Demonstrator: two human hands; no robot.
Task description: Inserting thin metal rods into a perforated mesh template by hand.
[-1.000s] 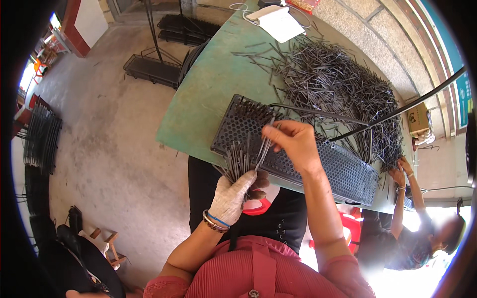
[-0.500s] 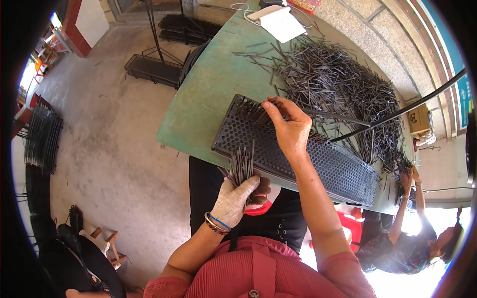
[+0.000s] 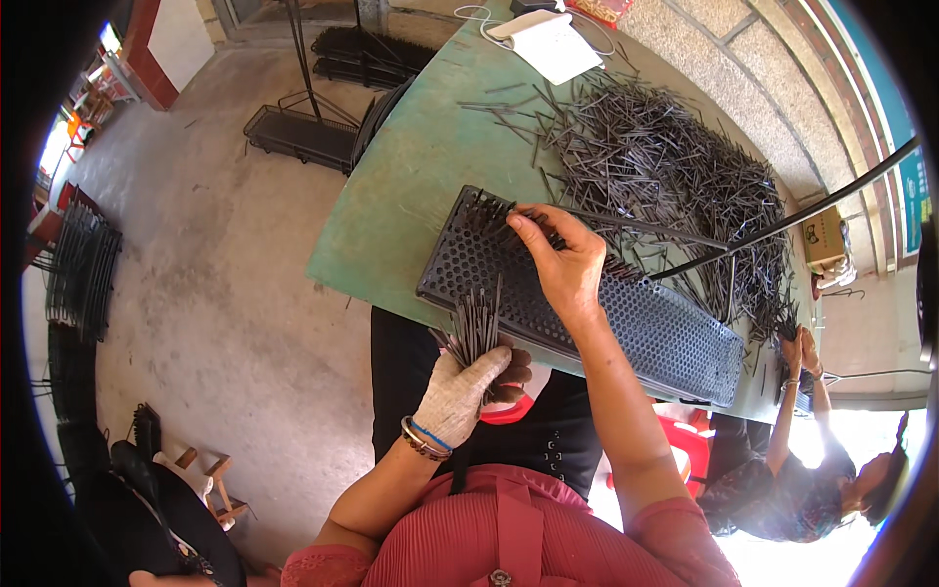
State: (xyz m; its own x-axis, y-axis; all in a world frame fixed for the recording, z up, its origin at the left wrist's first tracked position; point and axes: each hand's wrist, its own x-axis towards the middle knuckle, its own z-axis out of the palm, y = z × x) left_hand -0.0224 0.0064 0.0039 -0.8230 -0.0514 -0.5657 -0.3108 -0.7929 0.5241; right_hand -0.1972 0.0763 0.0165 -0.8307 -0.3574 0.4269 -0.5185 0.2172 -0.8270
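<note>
A long black perforated rack (image 3: pixel 675 342) lies slantwise on the green table (image 3: pixel 391 210), with a row of thin dark rods standing in holes along its far side. My left hand (image 3: pixel 455 396), in a pale work glove, is closed round an upright bundle of the same rods (image 3: pixel 475 318), just in front of the rack's near edge. Over the rack's left part, my bare right hand (image 3: pixel 567 262) pinches with thumb and forefinger at a rod by the row; the fingers partly cover it.
Behind the rack spreads a big loose pile of rods (image 3: pixel 675 161). A black bar (image 3: pixel 812 210) slants across at the right. White paper (image 3: pixel 558 51) lies at the table's far end. Another person's hands (image 3: pixel 800 354) hold rods at the right. Black racks (image 3: pixel 303 137) stand on the floor.
My right hand has shifted slightly left and down along the row of rods. My left hand keeps its bundle in place. The other person's hands have moved slightly.
</note>
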